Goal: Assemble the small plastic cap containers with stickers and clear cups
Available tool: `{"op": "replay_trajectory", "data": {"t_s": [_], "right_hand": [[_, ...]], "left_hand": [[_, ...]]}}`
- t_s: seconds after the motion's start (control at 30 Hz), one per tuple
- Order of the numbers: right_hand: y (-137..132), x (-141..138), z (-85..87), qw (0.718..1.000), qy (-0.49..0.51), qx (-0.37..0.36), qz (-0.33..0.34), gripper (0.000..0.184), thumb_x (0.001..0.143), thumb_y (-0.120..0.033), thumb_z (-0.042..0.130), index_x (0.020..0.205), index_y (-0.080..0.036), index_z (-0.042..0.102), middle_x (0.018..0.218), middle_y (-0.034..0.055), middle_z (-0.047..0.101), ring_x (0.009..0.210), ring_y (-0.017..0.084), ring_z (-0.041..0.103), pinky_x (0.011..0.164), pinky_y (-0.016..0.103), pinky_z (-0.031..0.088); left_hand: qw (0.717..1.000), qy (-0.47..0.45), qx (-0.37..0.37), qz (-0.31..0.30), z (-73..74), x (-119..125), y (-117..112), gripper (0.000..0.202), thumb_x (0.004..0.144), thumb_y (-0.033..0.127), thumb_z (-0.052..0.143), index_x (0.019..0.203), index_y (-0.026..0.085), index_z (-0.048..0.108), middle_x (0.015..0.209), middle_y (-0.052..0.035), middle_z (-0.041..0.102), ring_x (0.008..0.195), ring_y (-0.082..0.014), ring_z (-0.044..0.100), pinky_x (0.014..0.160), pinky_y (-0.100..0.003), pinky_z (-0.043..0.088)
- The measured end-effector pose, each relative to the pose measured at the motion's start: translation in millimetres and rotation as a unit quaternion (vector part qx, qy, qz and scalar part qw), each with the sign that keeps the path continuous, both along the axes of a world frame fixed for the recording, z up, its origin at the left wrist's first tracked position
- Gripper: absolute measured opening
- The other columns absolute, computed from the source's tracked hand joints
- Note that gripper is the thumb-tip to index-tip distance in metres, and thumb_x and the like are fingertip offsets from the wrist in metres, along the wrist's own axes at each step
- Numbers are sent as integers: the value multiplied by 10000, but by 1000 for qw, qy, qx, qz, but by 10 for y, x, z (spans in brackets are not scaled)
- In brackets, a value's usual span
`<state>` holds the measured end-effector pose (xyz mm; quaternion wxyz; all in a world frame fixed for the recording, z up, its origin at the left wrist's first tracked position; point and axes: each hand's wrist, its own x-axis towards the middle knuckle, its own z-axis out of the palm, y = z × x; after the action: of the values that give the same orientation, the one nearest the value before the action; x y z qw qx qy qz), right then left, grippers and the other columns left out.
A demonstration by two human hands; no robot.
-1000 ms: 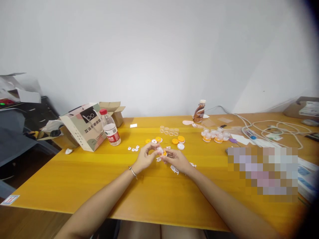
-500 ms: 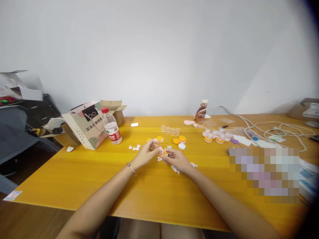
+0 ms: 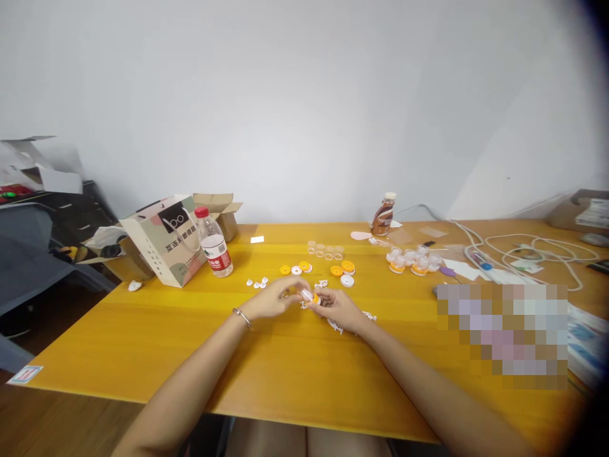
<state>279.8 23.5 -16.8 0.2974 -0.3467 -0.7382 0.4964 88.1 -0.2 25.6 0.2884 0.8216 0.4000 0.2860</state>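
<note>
My right hand [image 3: 339, 310] pinches a small orange-and-white round piece with a clear cover [image 3: 311, 297], tilted above the table. Beside it is my left hand [image 3: 278, 298], its thumb and fingers apart and curved toward the cover; whether the fingertips touch it I cannot tell. White cut-out pieces [image 3: 335, 326] lie under and around my right hand. Beyond the hands are orange and white discs [image 3: 336, 270], [image 3: 296, 270] and several clear cups [image 3: 328, 252]. To the left sit small white pegged pieces [image 3: 257, 285].
A red-capped water bottle [image 3: 216, 247] and a paper bag [image 3: 166, 241] stand at left, with a cardboard box [image 3: 223, 216] behind. On the right are a brown drink bottle [image 3: 383, 217], a cluster of clear-topped orange-and-white pieces [image 3: 413, 260] and white cables [image 3: 537, 244].
My left hand has drawn back a little to the left, its fingers now parted. More of the round piece shows in my right hand, and the discs behind are uncovered.
</note>
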Motion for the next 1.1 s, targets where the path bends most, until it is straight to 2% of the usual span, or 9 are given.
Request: {"op": "replay_trajectory", "data": {"t_s": [0.1, 0.23, 0.3, 0.47, 0.57, 0.7, 0.77, 0.93, 1.1], "right_hand": [[-6, 9, 18, 1000, -2, 29, 6, 304, 708, -413, 552, 873, -162, 602, 596, -29, 490, 509, 82, 415, 489, 199, 332], [-5, 20, 28, 999, -1, 45, 19, 273, 710, -404, 551, 832, -165, 603, 621, -29, 495, 517, 76, 405, 485, 191, 316], [-3, 24, 19, 999, 0, 32, 28, 273, 704, -414, 556, 794, -160, 596, 601, -30, 501, 511, 79, 423, 488, 193, 331], [-26, 9, 34, 997, 22, -24, 75, 308, 724, -442, 530, 771, -142, 580, 592, -10, 534, 527, 100, 488, 537, 222, 392], [-45, 3, 81, 999, 29, 18, 42, 288, 724, -414, 540, 818, -147, 593, 628, -15, 520, 536, 87, 450, 526, 207, 360], [-42, 21, 97, 999, 2, 52, 16, 275, 727, -390, 540, 844, -150, 606, 649, -18, 507, 541, 79, 415, 509, 197, 322], [-29, 36, 78, 998, -5, 57, 29, 271, 730, -396, 533, 813, -150, 609, 638, -19, 504, 540, 81, 416, 509, 198, 323], [-18, 51, 47, 996, -34, 53, 70, 294, 744, -415, 503, 804, -146, 605, 563, -29, 488, 502, 85, 418, 482, 199, 323], [-39, 41, 85, 990, -42, 131, 25, 245, 751, -364, 504, 818, -153, 608, 650, -13, 524, 571, 93, 430, 534, 201, 340]], "left_hand": [[999, -8, 19, -27, 2, -16, -26, 336, 773, 310, 517, 1101, 246, 486, 1092, -68, 527, 1051, -186, 466, 901, -314, 341], [997, 12, 21, 73, -64, 34, -14, 302, 789, 384, 475, 1023, 197, 513, 875, -49, 592, 807, -171, 546, 764, -297, 411], [999, 24, 20, 32, -72, 47, -3, 240, 806, 351, 452, 947, 178, 539, 822, -42, 594, 754, -159, 545, 736, -284, 418], [994, -18, 33, -105, 36, -6, -46, 270, 825, 251, 420, 1085, 216, 484, 1142, -78, 484, 1058, -180, 446, 924, -330, 318], [999, -23, 17, -31, 58, -1, -77, 492, 778, 333, 509, 1228, 238, 335, 1156, -85, 477, 1035, -186, 458, 865, -321, 367], [996, 36, -15, 74, 5, 59, -54, 354, 819, 450, 387, 971, 172, 547, 790, -30, 595, 682, -138, 528, 620, -249, 417], [998, 50, 1, 44, 5, 63, -41, 338, 826, 434, 384, 889, 165, 579, 783, -25, 599, 697, -136, 529, 654, -252, 415], [994, 14, 11, -106, 84, -8, -75, 268, 818, 339, 455, 1043, 211, 521, 1083, -70, 533, 1014, -171, 473, 892, -309, 346], [999, 9, -7, 31, 18, 50, -79, 316, 808, 418, 437, 1009, 186, 508, 852, -42, 590, 772, -138, 532, 645, -236, 416]]}}
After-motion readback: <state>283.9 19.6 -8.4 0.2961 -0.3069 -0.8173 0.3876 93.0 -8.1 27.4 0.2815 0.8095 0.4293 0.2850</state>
